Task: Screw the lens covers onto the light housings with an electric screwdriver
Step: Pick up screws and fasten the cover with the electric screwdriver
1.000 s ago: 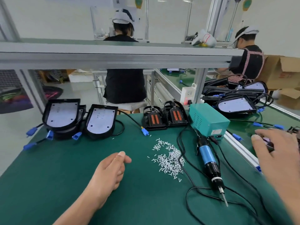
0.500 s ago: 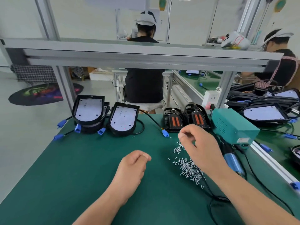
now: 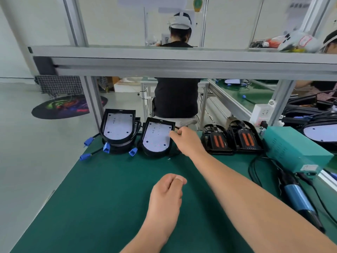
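Note:
Two black light housings with white LED plates lean at the mat's far edge: one (image 3: 118, 127) stacked at the left, one (image 3: 156, 138) beside it. My right hand (image 3: 186, 141) reaches across and pinches the right rim of the nearer housing between thumb and fingers. My left hand (image 3: 166, 195) rests on the green mat (image 3: 102, 198) in a loose fist, with nothing visible in it. The blue-and-black electric screwdriver (image 3: 299, 199) lies on the mat at the right, untouched. My right forearm hides the loose screws.
Two black parts with orange strips (image 3: 218, 141) (image 3: 246, 139) stand at the far edge. The teal power box (image 3: 295, 148) sits at right, its black cables looping beside it. More housings (image 3: 321, 132) lie on the neighbouring bench. An aluminium shelf rail (image 3: 182, 64) runs overhead.
My right hand has moved from above the screw pile left and forward to the middle housing's rim. My left hand stays in a fist on the mat. The view has turned left.

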`<move>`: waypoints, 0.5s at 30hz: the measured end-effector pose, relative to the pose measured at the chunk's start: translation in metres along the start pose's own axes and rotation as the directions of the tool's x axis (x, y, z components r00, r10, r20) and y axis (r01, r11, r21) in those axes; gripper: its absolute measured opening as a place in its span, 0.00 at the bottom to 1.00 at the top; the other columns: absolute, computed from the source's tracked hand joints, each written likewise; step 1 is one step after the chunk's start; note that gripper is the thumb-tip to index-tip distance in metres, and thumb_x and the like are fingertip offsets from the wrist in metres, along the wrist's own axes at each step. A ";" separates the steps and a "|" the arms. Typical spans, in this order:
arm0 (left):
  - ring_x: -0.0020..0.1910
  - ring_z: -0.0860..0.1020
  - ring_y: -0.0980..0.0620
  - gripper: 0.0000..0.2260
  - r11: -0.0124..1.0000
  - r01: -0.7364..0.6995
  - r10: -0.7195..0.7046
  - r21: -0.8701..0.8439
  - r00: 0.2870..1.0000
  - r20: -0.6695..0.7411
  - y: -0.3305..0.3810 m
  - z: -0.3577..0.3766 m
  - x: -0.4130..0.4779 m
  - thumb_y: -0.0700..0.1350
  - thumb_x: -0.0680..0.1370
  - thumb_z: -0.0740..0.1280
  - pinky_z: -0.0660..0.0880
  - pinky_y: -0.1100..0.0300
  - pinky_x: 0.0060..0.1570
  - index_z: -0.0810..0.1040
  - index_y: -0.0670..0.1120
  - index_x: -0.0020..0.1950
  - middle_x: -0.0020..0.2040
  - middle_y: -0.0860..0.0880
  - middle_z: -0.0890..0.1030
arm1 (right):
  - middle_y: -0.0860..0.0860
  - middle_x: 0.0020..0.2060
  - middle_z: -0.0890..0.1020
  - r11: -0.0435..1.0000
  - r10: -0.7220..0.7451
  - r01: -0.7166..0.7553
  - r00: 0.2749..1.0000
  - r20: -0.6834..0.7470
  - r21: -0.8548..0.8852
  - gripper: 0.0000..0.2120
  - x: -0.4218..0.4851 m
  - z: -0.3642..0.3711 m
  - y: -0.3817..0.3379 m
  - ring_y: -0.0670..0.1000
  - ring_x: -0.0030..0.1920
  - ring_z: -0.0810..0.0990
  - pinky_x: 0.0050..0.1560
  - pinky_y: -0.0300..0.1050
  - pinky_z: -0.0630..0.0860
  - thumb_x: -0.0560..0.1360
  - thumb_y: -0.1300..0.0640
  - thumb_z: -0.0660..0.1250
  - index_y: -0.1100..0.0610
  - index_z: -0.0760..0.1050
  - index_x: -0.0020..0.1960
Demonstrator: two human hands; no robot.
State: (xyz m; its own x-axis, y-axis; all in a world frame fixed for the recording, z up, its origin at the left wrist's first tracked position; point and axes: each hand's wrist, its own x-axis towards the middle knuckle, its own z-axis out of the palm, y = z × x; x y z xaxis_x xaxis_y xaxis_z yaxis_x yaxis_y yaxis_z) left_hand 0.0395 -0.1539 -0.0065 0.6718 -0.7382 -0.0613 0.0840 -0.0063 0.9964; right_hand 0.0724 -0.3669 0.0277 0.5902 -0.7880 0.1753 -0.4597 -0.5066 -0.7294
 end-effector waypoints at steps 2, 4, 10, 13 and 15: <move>0.28 0.59 0.52 0.09 1.000 0.011 -0.012 -0.015 1.000 -0.011 -0.001 -0.001 0.002 0.52 0.72 0.63 0.58 0.61 0.24 0.82 0.51 0.43 0.32 0.51 0.63 | 0.55 0.32 0.75 0.998 0.037 -0.039 0.999 0.037 0.051 0.16 0.011 0.010 0.000 0.60 0.33 0.80 0.34 0.54 0.75 0.78 0.45 0.64 0.58 0.71 0.42; 0.29 0.59 0.51 0.09 1.000 0.013 -0.013 -0.007 1.000 -0.028 -0.001 -0.002 0.003 0.53 0.72 0.64 0.58 0.61 0.24 0.81 0.50 0.43 0.32 0.51 0.63 | 0.56 0.32 0.77 0.994 0.051 -0.056 0.997 0.055 0.091 0.16 0.017 0.017 0.003 0.58 0.32 0.80 0.33 0.51 0.72 0.79 0.49 0.64 0.62 0.73 0.43; 0.28 0.58 0.52 0.07 0.998 -0.015 0.007 -0.063 0.993 -0.116 0.000 -0.011 0.008 0.49 0.74 0.64 0.57 0.61 0.23 0.78 0.47 0.43 0.32 0.52 0.62 | 0.52 0.32 0.70 0.984 0.051 -0.037 0.996 -0.080 0.175 0.14 0.010 0.015 0.012 0.55 0.33 0.67 0.32 0.48 0.62 0.81 0.58 0.62 0.57 0.65 0.38; 0.28 0.57 0.52 0.09 0.992 -0.009 -0.012 -0.123 0.985 -0.172 0.001 -0.016 0.013 0.49 0.77 0.66 0.56 0.62 0.23 0.76 0.43 0.49 0.33 0.52 0.61 | 0.51 0.31 0.67 0.958 0.058 -0.017 0.989 -0.136 0.288 0.15 -0.011 0.005 0.012 0.55 0.33 0.64 0.35 0.47 0.62 0.81 0.58 0.63 0.56 0.63 0.37; 0.29 0.56 0.52 0.13 0.984 -0.016 -0.019 -0.175 0.980 -0.200 0.005 -0.020 0.016 0.54 0.79 0.67 0.55 0.63 0.23 0.75 0.43 0.50 0.33 0.52 0.61 | 0.53 0.32 0.67 0.926 0.096 -0.029 0.982 -0.162 0.376 0.14 -0.029 -0.003 0.013 0.54 0.34 0.64 0.35 0.50 0.64 0.81 0.58 0.63 0.57 0.64 0.38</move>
State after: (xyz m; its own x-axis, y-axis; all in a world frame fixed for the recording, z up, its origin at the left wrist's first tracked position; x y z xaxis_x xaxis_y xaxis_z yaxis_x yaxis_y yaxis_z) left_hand 0.0657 -0.1525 -0.0040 0.8035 -0.5884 -0.0908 0.2005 0.1238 0.9718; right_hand 0.0475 -0.3517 0.0150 0.4279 -0.8794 0.2089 -0.1933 -0.3148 -0.9293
